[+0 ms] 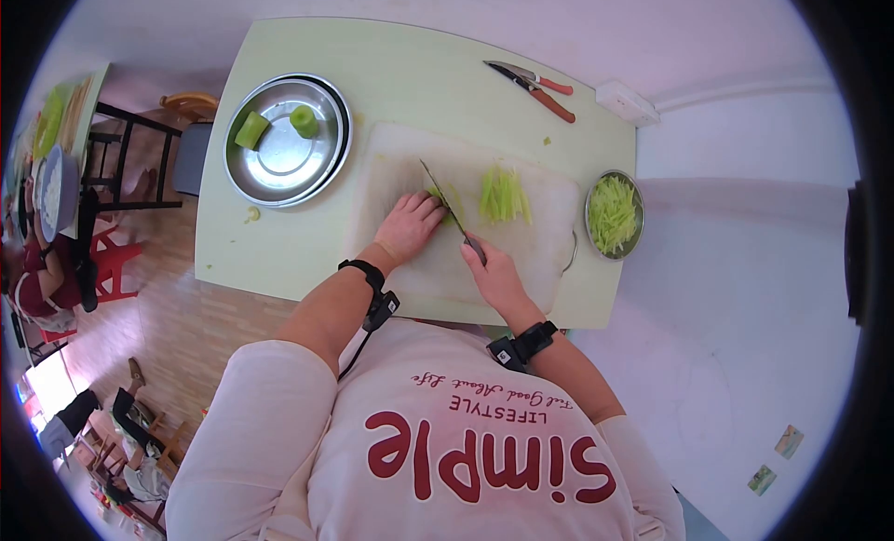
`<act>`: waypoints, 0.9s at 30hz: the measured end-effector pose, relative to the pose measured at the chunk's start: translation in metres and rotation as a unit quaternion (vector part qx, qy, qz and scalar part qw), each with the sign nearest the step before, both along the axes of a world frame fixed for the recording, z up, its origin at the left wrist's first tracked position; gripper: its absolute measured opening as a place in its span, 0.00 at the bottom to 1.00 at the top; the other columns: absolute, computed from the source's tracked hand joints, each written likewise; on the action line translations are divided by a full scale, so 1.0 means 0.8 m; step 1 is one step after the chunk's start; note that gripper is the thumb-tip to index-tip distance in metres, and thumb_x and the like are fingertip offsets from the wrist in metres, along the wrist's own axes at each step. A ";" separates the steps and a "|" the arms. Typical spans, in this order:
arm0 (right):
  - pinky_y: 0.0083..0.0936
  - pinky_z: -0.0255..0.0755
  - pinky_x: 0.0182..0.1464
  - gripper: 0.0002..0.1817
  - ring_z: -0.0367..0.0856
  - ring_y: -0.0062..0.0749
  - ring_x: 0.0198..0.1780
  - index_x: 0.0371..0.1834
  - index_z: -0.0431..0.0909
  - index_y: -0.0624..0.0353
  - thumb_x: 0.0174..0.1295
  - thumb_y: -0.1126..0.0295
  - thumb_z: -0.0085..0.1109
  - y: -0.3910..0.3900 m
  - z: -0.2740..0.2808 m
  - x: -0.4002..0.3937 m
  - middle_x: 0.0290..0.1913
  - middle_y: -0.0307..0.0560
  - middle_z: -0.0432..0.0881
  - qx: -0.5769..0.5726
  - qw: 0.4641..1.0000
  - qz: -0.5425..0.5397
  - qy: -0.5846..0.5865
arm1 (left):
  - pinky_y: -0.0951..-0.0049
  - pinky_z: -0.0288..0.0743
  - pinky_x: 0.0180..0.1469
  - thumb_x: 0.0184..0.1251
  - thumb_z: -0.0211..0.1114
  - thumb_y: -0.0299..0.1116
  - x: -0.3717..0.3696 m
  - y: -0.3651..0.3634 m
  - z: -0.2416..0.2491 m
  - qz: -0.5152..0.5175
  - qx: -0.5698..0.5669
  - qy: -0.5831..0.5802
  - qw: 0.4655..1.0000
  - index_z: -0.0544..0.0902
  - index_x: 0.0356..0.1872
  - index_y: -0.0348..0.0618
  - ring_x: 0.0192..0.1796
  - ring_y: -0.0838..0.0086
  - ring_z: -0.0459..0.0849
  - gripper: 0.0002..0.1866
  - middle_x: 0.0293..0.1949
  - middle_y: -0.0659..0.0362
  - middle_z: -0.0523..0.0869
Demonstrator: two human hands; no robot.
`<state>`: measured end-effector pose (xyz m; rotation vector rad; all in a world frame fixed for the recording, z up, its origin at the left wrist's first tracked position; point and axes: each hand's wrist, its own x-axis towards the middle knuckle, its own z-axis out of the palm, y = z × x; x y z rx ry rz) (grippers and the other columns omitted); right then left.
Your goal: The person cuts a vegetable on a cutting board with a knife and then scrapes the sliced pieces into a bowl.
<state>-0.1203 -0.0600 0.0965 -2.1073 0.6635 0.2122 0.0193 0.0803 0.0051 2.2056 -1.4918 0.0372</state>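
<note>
My right hand [489, 265] is closed around the dark handle of a knife [444, 202], whose blade points away over the white cutting board [391, 159]. Beside the blade, on its left, my left hand [411, 223] rests with bent fingers on a green vegetable piece [436, 195], mostly hidden under the fingertips. To the right of the knife lies a small pile of light green strips [504, 195]. A metal bowl at the right holds many green shreds [614, 215]. Two green chunks, one lying [251, 130] and one upright [304, 121], sit in a metal basin [270, 191] at the left.
Two more knives [531, 91] lie at the table's far right, near a white socket box [626, 103]. A green scrap [252, 214] is below the basin. At the left are a grey chair [194, 159], a red stool [114, 262] and other people seated by another table.
</note>
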 end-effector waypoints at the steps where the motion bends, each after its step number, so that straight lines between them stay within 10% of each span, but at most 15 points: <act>1: 0.36 0.75 0.47 0.25 0.83 0.53 0.45 0.57 0.76 0.62 0.68 0.52 0.52 0.000 0.000 0.000 0.43 0.61 0.83 0.000 1.000 0.001 0.000 | 0.62 0.65 0.63 0.59 0.61 0.34 0.000 0.000 0.000 0.001 0.000 0.000 1.000 0.80 0.48 0.43 0.60 0.62 0.71 0.15 0.52 0.56 0.78; 16: 0.39 0.73 0.45 0.24 0.82 0.56 0.43 0.53 0.77 0.65 0.69 0.52 0.51 -0.016 -0.015 0.024 0.38 0.62 0.83 0.054 0.997 -0.013 0.060 | 0.62 0.66 0.63 0.58 0.62 0.34 0.001 0.000 -0.003 -0.006 0.000 0.012 1.000 0.78 0.50 0.46 0.60 0.63 0.72 0.17 0.51 0.57 0.77; 24: 0.31 0.69 0.29 0.25 0.76 0.30 0.24 0.49 0.78 0.65 0.67 0.50 0.53 -0.016 -0.005 0.027 0.19 0.48 0.73 0.189 0.962 -0.156 0.119 | 0.61 0.67 0.61 0.57 0.63 0.32 0.000 0.001 -0.002 0.000 -0.025 0.027 0.999 0.78 0.48 0.46 0.59 0.62 0.73 0.16 0.51 0.57 0.77; 27: 0.32 0.71 0.32 0.25 0.78 0.36 0.25 0.49 0.79 0.64 0.67 0.50 0.53 -0.022 -0.026 0.013 0.22 0.50 0.77 0.093 0.990 -0.092 0.059 | 0.61 0.67 0.61 0.57 0.64 0.32 -0.001 -0.001 -0.004 0.006 -0.031 0.042 0.999 0.78 0.47 0.46 0.59 0.62 0.73 0.16 0.50 0.57 0.77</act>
